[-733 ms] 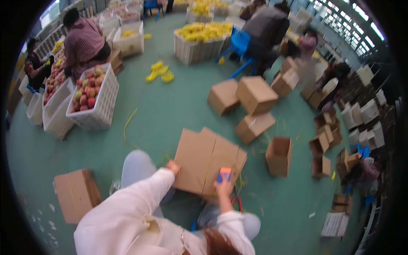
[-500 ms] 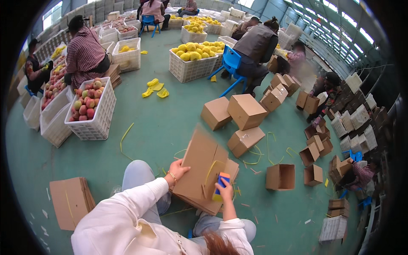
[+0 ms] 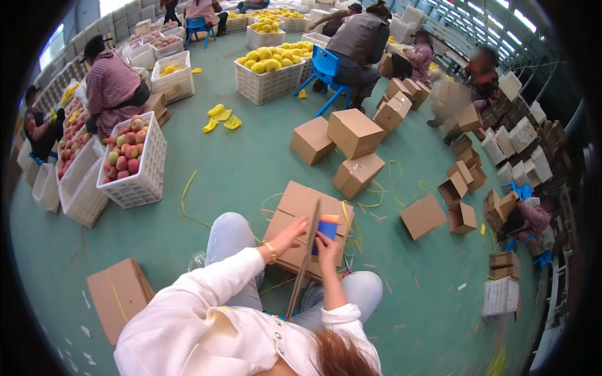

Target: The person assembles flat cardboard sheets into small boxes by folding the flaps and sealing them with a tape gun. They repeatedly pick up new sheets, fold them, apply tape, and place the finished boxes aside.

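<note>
Head view. The sheet (image 3: 305,260), a flat piece of cardboard, is seen nearly edge-on, tilted up over the stack (image 3: 290,203) between the knees; its lower end reaches past the stack's near edge. The left hand (image 3: 290,237), fingers extended and loosely spread, lies at the sheet's left face; whether it touches cannot be told. The right hand (image 3: 327,254) grips the block (image 3: 328,229), blue and orange, at the sheet's right face. A yellow strap (image 3: 345,216) lies by the stack's right corner. Beyond the far right edge stand closed boxes (image 3: 356,133); a crate (image 3: 150,164) of apples (image 3: 127,152) stands well to the left.
</note>
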A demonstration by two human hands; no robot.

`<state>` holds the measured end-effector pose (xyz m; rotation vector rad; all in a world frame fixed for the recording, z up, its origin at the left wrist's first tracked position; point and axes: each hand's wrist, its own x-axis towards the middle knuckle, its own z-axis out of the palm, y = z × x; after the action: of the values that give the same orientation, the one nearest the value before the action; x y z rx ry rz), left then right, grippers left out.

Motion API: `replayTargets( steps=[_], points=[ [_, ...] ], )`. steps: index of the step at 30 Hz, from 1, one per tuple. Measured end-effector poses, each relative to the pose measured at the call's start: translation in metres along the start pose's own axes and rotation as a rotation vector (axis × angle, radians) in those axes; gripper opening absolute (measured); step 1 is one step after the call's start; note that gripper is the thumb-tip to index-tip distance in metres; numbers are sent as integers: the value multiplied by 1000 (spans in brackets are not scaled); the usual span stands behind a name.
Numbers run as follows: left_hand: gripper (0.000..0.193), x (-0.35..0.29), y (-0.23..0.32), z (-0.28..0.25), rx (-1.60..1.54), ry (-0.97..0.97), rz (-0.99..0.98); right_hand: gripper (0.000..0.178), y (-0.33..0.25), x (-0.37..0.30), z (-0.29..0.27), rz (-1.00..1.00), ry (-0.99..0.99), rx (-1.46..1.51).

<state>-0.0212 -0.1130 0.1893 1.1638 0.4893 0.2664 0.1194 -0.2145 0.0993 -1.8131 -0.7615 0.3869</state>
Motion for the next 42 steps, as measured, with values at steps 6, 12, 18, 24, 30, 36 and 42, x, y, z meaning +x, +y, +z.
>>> replayTargets(
  steps=[6,12,18,24,30,36,42],
  points=[
    [73,19,-27,0,71,81,-38,39,-98,-33,-21,-17,-95,-82],
    [73,27,-16,3,340,69,73,57,-48,-64,-25,152,-210,-47],
    [71,42,-20,-9,646,203,238,48,-46,-52,-34,150,-180,-21],
    [64,54,-13,-20,715,266,302,35,-44,-44,-36,286,-143,250],
    [62,51,25,-1,941,273,88,31,-107,-35,-29,-4,41,-557],
    [76,35,32,-5,1040,132,-20,27,-117,-13,-26,7,-191,-691],
    [60,2,119,-50,1384,-143,-32,24,-114,4,-100,4,-137,-838]
  ],
)
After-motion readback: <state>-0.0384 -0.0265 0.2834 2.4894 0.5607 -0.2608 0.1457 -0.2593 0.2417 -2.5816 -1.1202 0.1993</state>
